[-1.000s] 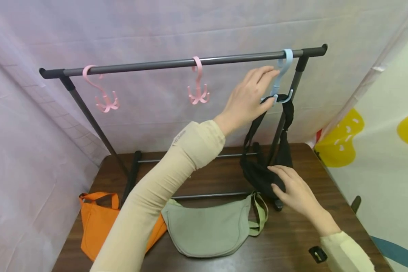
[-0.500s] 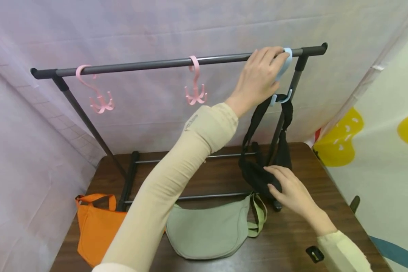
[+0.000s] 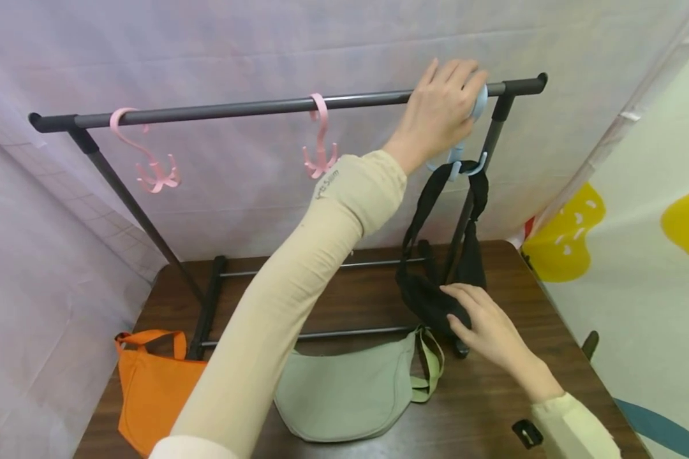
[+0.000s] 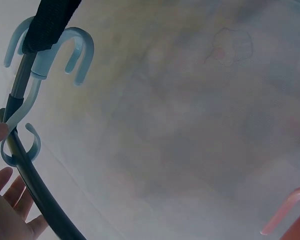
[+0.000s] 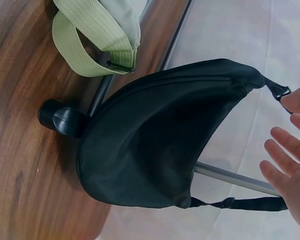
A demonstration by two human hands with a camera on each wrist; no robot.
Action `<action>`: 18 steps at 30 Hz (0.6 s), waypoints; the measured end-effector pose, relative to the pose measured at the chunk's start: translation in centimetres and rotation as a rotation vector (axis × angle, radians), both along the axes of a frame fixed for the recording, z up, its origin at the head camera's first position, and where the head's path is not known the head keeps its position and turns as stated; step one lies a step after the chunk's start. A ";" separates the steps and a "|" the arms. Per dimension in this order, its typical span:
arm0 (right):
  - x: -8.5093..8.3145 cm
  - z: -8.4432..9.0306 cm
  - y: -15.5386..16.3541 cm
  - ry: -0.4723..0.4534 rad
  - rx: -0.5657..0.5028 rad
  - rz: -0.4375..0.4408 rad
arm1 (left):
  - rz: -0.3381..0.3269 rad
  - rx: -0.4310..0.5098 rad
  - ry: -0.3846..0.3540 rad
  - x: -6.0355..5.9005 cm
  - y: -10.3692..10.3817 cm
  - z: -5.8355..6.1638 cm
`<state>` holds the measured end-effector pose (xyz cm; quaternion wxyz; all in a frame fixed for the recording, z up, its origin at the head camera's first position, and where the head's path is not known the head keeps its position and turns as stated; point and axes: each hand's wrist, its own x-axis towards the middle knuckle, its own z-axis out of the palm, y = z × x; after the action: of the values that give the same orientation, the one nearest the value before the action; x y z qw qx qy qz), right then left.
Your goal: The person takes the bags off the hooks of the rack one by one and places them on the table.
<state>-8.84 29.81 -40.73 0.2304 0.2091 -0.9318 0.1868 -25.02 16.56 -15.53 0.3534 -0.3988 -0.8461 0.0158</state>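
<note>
My left hand (image 3: 441, 109) is raised to the rack's dark rail (image 3: 247, 110), right at the top of a light blue multi-prong hook (image 3: 479, 102). In the left wrist view its thumb meets the curved stem of the blue hook (image 4: 26, 107), while the other fingers spread loosely beside the rail. A black sling bag (image 3: 427, 299) hangs by its strap from the hook's lower prongs. Lower down, my right hand (image 3: 485, 325) has relaxed fingers close to the bag's body; in the right wrist view those fingers stand apart from the black bag (image 5: 145, 145), near its strap buckle.
Two pink hooks, a left one (image 3: 156, 175) and a middle one (image 3: 321, 159), hang along the rail. An orange bag (image 3: 155, 395) and a sage green bag (image 3: 344, 395) lie on the brown wooden table (image 3: 465, 408). A small black buckle-like piece (image 3: 527, 433) sits by the right sleeve.
My left hand has moved up from beside the blue hook's stem to its top at the rail. The right hand stays near the black bag. The head view has shifted slightly.
</note>
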 end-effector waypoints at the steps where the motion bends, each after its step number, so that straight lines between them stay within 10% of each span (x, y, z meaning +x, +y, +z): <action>1: 0.0 0.1 0.0 0.002 0.001 0.001 | -0.002 0.002 0.001 0.0 0.0 0.0; 18: -1.1 1.4 0.3 0.009 -0.049 0.013 | -0.030 0.004 0.019 0.2 -0.6 -0.1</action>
<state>-9.97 30.10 -39.30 0.2385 0.2102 -0.9246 0.2100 -24.79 15.92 -15.66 0.3625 -0.4103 -0.8367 0.0125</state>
